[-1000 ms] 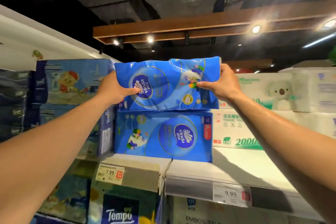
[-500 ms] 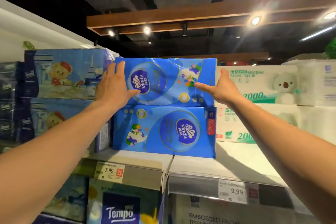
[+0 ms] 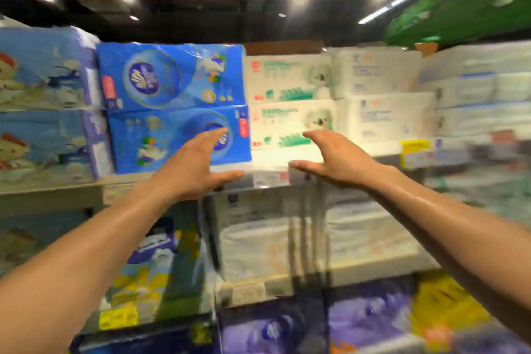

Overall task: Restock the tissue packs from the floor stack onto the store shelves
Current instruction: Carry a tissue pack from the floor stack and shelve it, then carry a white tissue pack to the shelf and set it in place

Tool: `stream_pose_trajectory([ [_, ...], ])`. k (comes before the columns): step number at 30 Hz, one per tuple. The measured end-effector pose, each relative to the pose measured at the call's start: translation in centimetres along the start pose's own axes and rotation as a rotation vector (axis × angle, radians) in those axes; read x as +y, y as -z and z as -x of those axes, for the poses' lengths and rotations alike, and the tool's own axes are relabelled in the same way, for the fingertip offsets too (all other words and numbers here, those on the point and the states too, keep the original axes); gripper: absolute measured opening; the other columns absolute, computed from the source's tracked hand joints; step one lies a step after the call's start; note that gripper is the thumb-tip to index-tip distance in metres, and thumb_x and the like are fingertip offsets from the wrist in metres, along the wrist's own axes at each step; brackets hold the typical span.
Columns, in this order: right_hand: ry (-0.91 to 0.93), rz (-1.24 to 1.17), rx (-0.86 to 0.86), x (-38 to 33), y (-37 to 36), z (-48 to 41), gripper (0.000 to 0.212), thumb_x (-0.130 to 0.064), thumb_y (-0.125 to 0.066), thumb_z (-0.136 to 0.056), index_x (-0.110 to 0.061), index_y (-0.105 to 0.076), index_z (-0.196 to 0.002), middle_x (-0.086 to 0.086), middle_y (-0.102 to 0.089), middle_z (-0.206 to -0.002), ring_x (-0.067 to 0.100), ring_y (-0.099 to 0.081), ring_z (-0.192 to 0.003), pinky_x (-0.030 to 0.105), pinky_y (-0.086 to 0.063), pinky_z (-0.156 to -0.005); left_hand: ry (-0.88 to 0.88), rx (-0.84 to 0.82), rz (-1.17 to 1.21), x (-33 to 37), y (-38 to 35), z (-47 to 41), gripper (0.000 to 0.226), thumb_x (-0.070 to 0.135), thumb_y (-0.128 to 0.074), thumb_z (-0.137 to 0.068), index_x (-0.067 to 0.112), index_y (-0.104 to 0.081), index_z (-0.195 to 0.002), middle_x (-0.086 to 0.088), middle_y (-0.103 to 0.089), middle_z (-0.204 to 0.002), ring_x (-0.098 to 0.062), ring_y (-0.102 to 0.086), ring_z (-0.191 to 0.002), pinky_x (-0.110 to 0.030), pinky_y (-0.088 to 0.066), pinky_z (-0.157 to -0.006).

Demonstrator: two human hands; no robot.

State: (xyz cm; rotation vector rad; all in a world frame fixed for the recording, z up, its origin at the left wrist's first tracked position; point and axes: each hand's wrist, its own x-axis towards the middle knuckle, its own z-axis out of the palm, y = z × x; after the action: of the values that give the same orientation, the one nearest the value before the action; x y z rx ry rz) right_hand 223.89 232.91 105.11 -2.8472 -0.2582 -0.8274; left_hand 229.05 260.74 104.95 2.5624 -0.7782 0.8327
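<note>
Hovering empty with fingers spread wide, the left hand (image 3: 195, 169) is in front of the lower blue pack (image 3: 178, 138) and the right hand (image 3: 330, 158) just to the right of it, so nothing's held. The top blue tissue pack (image 3: 172, 75) sits stacked right on that lower pack, with white koala packs (image 3: 287, 77) beside it. I'd check the top one's flush with the lower pack's front before bending for another off the floor stack, which isn't in view.

The blue packs (image 3: 172, 77) carry dark-blue round logos and red labels. Right of them, white packs (image 3: 287, 75) show green print; left, pale-blue cartoon packs (image 3: 43, 72).
</note>
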Motion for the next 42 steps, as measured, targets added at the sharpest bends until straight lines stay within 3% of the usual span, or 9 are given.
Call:
stream_pose_trajectory([
  [9, -0.237, 0.312, -0.248, 7.2, 3.0, 21.1, 0.136, -0.1, 0.014, -0.054, -0.02, -0.037, -0.151, 0.012, -0.04, -0.151, 0.034, -0.036, -0.139, 0.056, -0.039, -0.109, -0.319, -0.335, 0.091, 16.1, -8.9, 7.0, 0.118, 0.095, -0.032, -0.068, 0.017, -0.023, -0.156, -0.011, -0.023, -0.162, -0.025, -0.02, -0.15, -0.036, -0.014, -0.124],
  [13, -0.399, 0.344, -0.332, 10.5, 5.6, 31.1, 0.122, -0.098, -0.001, -0.061, -0.022, -0.036, -0.149, 0.009, -0.038, -0.153, 0.031, -0.034, -0.141, 0.058, -0.038, -0.11, -0.518, -0.417, 0.119, 25.8, -12.8, 9.7, 0.137, 0.102, -0.001, -0.056, 0.009, -0.03, -0.153, -0.021, -0.032, -0.156, -0.034, -0.032, -0.143, -0.037, -0.021, -0.119],
  [16, -0.562, 0.338, -0.356, 14.2, 7.4, 38.8, 0.1, -0.085, -0.027, -0.081, -0.019, -0.027, -0.156, 0.007, -0.029, -0.16, 0.027, -0.025, -0.148, 0.057, -0.031, -0.115, -0.645, -0.48, 0.144, 34.1, -16.9, 10.8, 0.132, 0.1, -0.002, -0.064, 0.008, -0.033, -0.152, -0.023, -0.04, -0.15, -0.039, -0.039, -0.138, -0.043, -0.029, -0.118],
  [20, -0.751, 0.367, -0.417, 21.2, 10.8, 49.5, 0.116, -0.095, -0.016, -0.072, -0.017, -0.024, -0.157, 0.01, -0.027, -0.161, 0.029, -0.025, -0.148, 0.055, -0.03, -0.116, -0.777, -0.58, 0.169, 47.6, -22.3, 12.9, 0.134, 0.101, 0.005, -0.055, 0.017, -0.018, -0.158, -0.018, -0.022, -0.161, -0.034, -0.024, -0.148, -0.042, -0.022, -0.121],
  [22, -0.852, 0.357, -0.449, 25.1, 13.1, 54.8, 0.099, -0.082, -0.03, -0.086, -0.017, -0.02, -0.159, 0.009, -0.021, -0.165, 0.029, -0.019, -0.151, 0.055, -0.025, -0.118, -0.842, -0.592, 0.213, 54.6, -24.8, 14.3, 0.137, 0.101, 0.008, -0.052, 0.017, -0.017, -0.158, -0.017, -0.021, -0.162, -0.032, -0.023, -0.148, -0.041, -0.022, -0.121],
  [27, -1.075, 0.332, -0.502, 33.9, 19.5, 66.7, 0.088, -0.073, -0.037, -0.093, -0.021, -0.013, -0.161, 0.004, -0.008, -0.169, 0.025, -0.008, -0.155, 0.056, -0.015, -0.122, -0.89, -0.704, 0.322, 71.3, -30.5, 18.0, 0.108, 0.091, -0.027, -0.075, 0.026, -0.007, -0.158, -0.008, -0.008, -0.166, -0.027, -0.011, -0.152, -0.044, -0.018, -0.122],
  [30, -1.181, 0.328, -0.531, 39.2, 22.9, 72.5, 0.089, -0.074, -0.035, -0.093, -0.023, -0.009, -0.161, 0.003, -0.005, -0.169, 0.025, -0.005, -0.155, 0.055, -0.012, -0.123, -0.955, -0.765, 0.366, 80.1, -33.5, 19.3, 0.121, 0.099, -0.011, -0.061, 0.028, -0.003, -0.158, -0.006, -0.003, -0.167, -0.026, -0.004, -0.153, -0.045, -0.014, -0.123],
  [35, -1.339, 0.342, -0.528, 47.8, 26.3, 79.9, 0.09, -0.075, -0.033, -0.092, -0.023, -0.009, -0.161, 0.004, -0.007, -0.169, 0.027, -0.008, -0.154, 0.056, -0.013, -0.123, -1.082, -0.828, 0.371, 92.6, -38.3, 19.0, 0.098, 0.081, -0.037, -0.084, 0.029, 0.0, -0.159, -0.003, -0.001, -0.167, -0.024, -0.002, -0.153, -0.047, -0.012, -0.124],
  [42, -1.518, 0.393, -0.468, 61.7, 29.2, 87.2, 0.087, -0.074, -0.033, -0.093, -0.02, -0.017, -0.16, 0.006, -0.02, -0.165, 0.027, -0.018, -0.151, 0.057, -0.023, -0.119, -1.305, -0.832, 0.425, 111.3, -48.7, 14.9, 0.099, 0.081, -0.033, -0.083, 0.024, -0.004, -0.159, -0.007, -0.009, -0.166, -0.025, -0.013, -0.151, -0.039, -0.017, -0.122],
])
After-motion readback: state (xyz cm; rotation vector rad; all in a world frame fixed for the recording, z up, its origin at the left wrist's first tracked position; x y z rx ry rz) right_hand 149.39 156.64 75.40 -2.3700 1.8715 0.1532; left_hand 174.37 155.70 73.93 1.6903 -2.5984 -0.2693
